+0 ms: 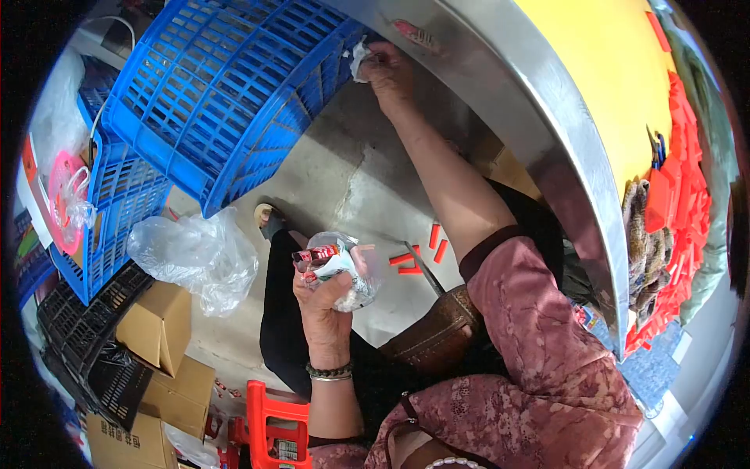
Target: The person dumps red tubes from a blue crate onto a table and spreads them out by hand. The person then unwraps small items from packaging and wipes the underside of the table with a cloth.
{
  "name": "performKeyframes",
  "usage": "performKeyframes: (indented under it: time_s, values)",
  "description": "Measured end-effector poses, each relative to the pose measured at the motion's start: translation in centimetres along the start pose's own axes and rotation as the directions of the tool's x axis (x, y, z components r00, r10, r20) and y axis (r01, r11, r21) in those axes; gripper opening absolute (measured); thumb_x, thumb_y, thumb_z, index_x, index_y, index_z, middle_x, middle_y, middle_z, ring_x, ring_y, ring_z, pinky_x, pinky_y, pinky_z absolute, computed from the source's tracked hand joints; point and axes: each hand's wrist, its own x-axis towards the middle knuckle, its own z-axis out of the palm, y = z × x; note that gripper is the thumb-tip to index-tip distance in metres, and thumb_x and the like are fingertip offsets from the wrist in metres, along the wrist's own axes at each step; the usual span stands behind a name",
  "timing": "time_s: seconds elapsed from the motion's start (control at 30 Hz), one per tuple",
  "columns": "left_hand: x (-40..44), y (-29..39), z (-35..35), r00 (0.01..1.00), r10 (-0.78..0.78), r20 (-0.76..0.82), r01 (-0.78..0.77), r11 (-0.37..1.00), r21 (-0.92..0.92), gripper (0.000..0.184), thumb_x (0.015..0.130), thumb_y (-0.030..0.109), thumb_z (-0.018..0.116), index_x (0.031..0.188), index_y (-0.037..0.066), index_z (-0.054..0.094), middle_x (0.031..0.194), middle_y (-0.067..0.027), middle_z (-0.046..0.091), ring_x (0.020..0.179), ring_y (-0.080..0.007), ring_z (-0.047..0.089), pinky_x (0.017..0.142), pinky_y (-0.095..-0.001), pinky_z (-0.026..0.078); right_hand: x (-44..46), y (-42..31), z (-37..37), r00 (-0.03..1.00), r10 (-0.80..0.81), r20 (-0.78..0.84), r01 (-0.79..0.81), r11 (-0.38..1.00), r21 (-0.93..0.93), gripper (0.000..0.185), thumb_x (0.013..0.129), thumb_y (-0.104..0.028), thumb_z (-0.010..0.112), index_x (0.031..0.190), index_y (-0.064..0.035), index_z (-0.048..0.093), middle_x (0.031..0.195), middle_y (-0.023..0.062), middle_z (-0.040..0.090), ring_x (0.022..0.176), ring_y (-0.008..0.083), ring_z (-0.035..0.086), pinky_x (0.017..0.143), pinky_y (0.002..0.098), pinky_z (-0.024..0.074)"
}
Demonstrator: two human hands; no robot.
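Note:
My left hand [324, 301], with a dark bracelet at its wrist, is wrapped round a clear plastic bag [363, 273] of small items with red and green printing. Farther up, my right hand [384, 70] is closed on a crumpled white wrapper [360, 61], close to the right side of a blue plastic basket [226, 86] and the metal table edge. Several red pieces [435, 235] lie on the floor beyond my left hand, to the right of the bag.
A metal-edged yellow tabletop [578, 47] curves along the right, with red pieces [680, 180] heaped on it. Crumpled clear plastic [207, 258], cardboard boxes [160, 324], a black crate [94, 328] and a red stool [262, 414] stand at the left.

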Motion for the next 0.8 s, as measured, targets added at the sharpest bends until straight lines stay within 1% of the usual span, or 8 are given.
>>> performKeyframes:
  time_s: [0.17,0.27,0.37,0.47,0.57,0.67,0.77,0.8]
  values:
    - [0.1,-0.4,-0.3,0.999,-0.026,-0.024,0.026,1.0,-0.01,0.043,0.065,0.0,0.071,0.106,-0.002,0.056,0.09,-0.0126,0.066,0.078,-0.0204,0.066,0.076,-0.0321,0.054,-0.8,0.5,2.1,0.996,-0.042,-0.08,0.022,0.973,-0.231,0.024,0.077,-0.006,0.069,0.099,-0.0025,0.061,0.087,0.0023,0.061,0.08,0.0101,0.057,0.074,0.0254,0.047]
    - [0.0,-0.4,-0.2,1.0,-0.023,-0.018,0.022,0.999,-0.028,0.043,0.065,-0.002,0.071,0.106,-0.001,0.056,0.091,-0.0118,0.066,0.079,-0.02,0.066,0.076,-0.0322,0.055,-0.6,1.8,2.7,0.986,0.02,-0.165,-0.037,0.994,-0.1,0.023,0.077,-0.006,0.069,0.098,-0.0019,0.062,0.087,0.0026,0.062,0.079,0.0101,0.058,0.073,0.0261,0.0476]
    - [0.0,-0.5,-0.7,0.999,-0.03,-0.032,0.029,0.999,-0.027,0.044,0.065,-0.002,0.071,0.106,0.0,0.056,0.092,-0.01,0.066,0.079,-0.0187,0.066,0.077,-0.0313,0.054,0.4,2.9,2.9,0.975,-0.096,-0.2,0.023,0.94,-0.34,0.02,0.078,-0.006,0.068,0.096,-0.001,0.062,0.081,0.0024,0.063,0.072,0.0109,0.058,0.067,0.0266,0.0484]
    - [0.1,-0.9,-1.1,0.999,-0.001,-0.047,0.003,0.999,0.042,0.047,0.066,0.001,0.068,0.111,-0.001,0.052,0.095,-0.0086,0.062,0.08,-0.0198,0.063,0.071,-0.0309,0.054,1.0,2.9,2.8,0.976,-0.051,-0.21,-0.035,0.922,-0.385,0.018,0.076,-0.008,0.068,0.092,-0.0013,0.062,0.074,0.0049,0.064,0.067,0.0138,0.06,0.062,0.0286,0.0498]
    - [0.2,-0.9,-2.0,0.997,-0.072,-0.01,0.072,0.997,-0.007,0.041,0.064,-0.003,0.072,0.103,0.001,0.058,0.092,-0.0073,0.065,0.082,-0.0164,0.064,0.078,-0.0288,0.052,0.3,1.4,3.0,0.963,-0.209,-0.169,0.037,0.727,-0.685,0.02,0.074,-0.012,0.068,0.089,-0.0007,0.062,0.071,0.0101,0.065,0.066,0.0174,0.063,0.061,0.0311,0.051]
    - [-0.1,-0.7,-1.3,0.997,-0.07,-0.041,0.069,0.997,-0.014,0.04,0.064,-0.003,0.072,0.102,0.001,0.059,0.093,-0.007,0.065,0.082,-0.0164,0.064,0.077,-0.0285,0.052,0.4,0.8,3.2,0.938,-0.34,-0.074,0.141,0.566,-0.812,0.021,0.072,-0.015,0.067,0.086,-0.0005,0.063,0.071,0.0136,0.065,0.069,0.0215,0.066,0.063,0.0334,0.0519]
    - [-0.1,-0.8,-1.1,0.997,-0.051,-0.056,0.054,0.997,0.056,0.048,0.065,0.003,0.069,0.11,-0.002,0.052,0.095,-0.0089,0.062,0.081,-0.0196,0.063,0.075,-0.0303,0.053,0.4,1.1,3.5,0.928,-0.361,-0.088,0.134,0.546,-0.827,0.022,0.073,-0.017,0.066,0.086,-0.0001,0.063,0.072,0.0143,0.066,0.07,0.0239,0.067,0.064,0.0341,0.052]
    - [-0.1,-0.9,-1.1,0.997,-0.049,-0.055,0.052,0.997,0.053,0.048,0.065,0.002,0.069,0.11,-0.002,0.053,0.095,-0.0088,0.062,0.081,-0.0196,0.063,0.075,-0.0302,0.053,0.3,0.9,3.5,0.939,-0.326,-0.107,0.116,0.596,-0.795,0.021,0.073,-0.017,0.066,0.086,-0.0004,0.063,0.073,0.0143,0.066,0.07,0.0239,0.067,0.064,0.0341,0.052]
